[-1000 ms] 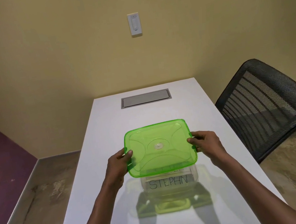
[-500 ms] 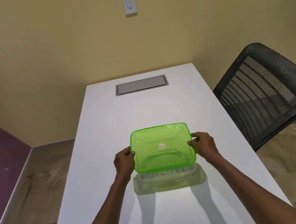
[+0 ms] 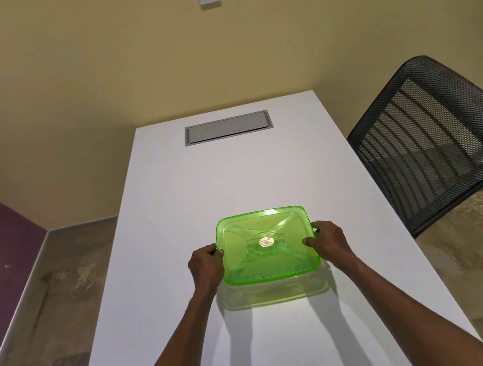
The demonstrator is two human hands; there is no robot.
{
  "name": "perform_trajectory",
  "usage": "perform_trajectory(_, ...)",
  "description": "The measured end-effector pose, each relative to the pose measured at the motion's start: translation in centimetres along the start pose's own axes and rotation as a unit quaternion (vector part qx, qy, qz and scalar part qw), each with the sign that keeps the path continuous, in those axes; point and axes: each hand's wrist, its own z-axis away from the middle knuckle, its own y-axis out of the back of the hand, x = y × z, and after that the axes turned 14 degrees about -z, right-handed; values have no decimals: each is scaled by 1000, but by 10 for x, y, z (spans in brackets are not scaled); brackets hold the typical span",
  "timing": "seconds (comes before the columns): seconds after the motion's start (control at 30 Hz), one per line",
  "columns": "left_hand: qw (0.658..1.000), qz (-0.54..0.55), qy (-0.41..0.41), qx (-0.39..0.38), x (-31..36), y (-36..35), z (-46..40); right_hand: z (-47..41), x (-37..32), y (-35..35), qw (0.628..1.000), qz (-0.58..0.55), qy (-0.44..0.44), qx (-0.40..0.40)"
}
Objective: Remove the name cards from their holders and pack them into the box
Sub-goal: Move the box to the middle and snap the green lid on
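Head view: your left hand (image 3: 206, 266) and right hand (image 3: 328, 240) each grip a side edge of the green lid (image 3: 267, 245) on the clear box (image 3: 275, 293), near the tabletop (image 3: 233, 177) middle.

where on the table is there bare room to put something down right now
Bare white table runs between the grey hatch at the far end and the green lid. Strips lie free along both long edges, outside the left hand and right hand. Crowded: the clear box under the lid, both hands gripping its sides, forearms crossing the near end.
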Motion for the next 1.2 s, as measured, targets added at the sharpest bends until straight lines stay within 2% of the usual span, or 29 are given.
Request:
perform_trajectory(0.23, 999, -47, -7, -6, -5, -10, 0, -5, 12, -4, 1000, 10, 2, 1)
perform_trajectory(0.67, 999, -50, 18, -11, -9, -17, -4, -14, 14, -11, 999, 30, 16, -19)
perform_trajectory(0.87, 999, -1, 39, -4, -15, -25, -3, -15, 19, -11, 999, 32, 8, -20)
perform_trajectory(1.07, 995, 62, 78, 25, -20, -27, 1, -11, 25, -16, 999, -19, -31, 1)
perform_trajectory(1.2, 989, 102, 102, 22, -24, -27, 7, -12, 31, -10, 997, -47, -53, -36)
